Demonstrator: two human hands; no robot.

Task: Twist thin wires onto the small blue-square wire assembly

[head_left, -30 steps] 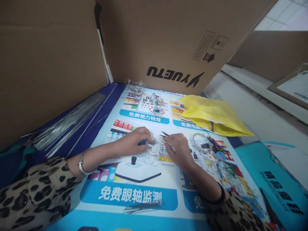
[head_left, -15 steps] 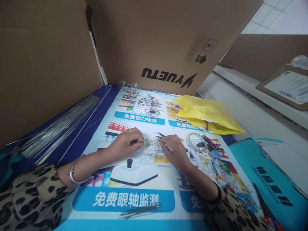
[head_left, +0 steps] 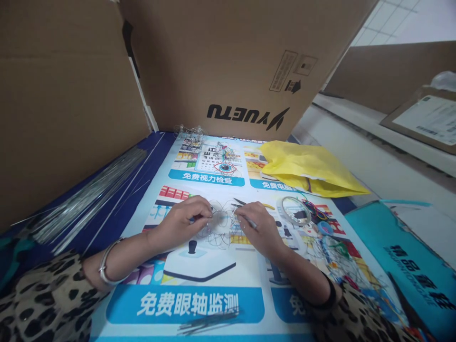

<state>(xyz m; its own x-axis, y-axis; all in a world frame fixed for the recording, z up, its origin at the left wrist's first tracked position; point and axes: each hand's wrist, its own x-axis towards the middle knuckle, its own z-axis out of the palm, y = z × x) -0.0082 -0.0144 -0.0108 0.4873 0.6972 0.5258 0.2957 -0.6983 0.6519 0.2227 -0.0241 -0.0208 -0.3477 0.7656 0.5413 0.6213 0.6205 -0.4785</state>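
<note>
My left hand (head_left: pixel 188 218) pinches the left side of a thin, looped wire shape (head_left: pixel 220 240), thumb and forefinger together. At the shape's right side, my right hand (head_left: pixel 258 230) is closed, its fingertips pinching the wire. Rounded wire loops spread between and below both hands, just above the printed sheet. Dark pointed tips of a tool (head_left: pixel 238 202) show beside my right fingers, and a yellow handle (head_left: pixel 269 206) lies behind that hand; whether they belong together is hidden.
Straight wires (head_left: pixel 96 190) lie left, short wire pieces (head_left: pixel 210 323) in front. Wire tangles (head_left: pixel 223 152) sit at the back. A yellow bag (head_left: pixel 306 166), a clear ring-shaped roll (head_left: pixel 295 210) and coloured wires (head_left: pixel 320 209) are to the right. Cardboard (head_left: pixel 221 61) walls the back and left.
The view has shifted slightly. Both hands keep their hold on the wire shape, which has tilted a little between them, and my right fingers have moved slightly.
</note>
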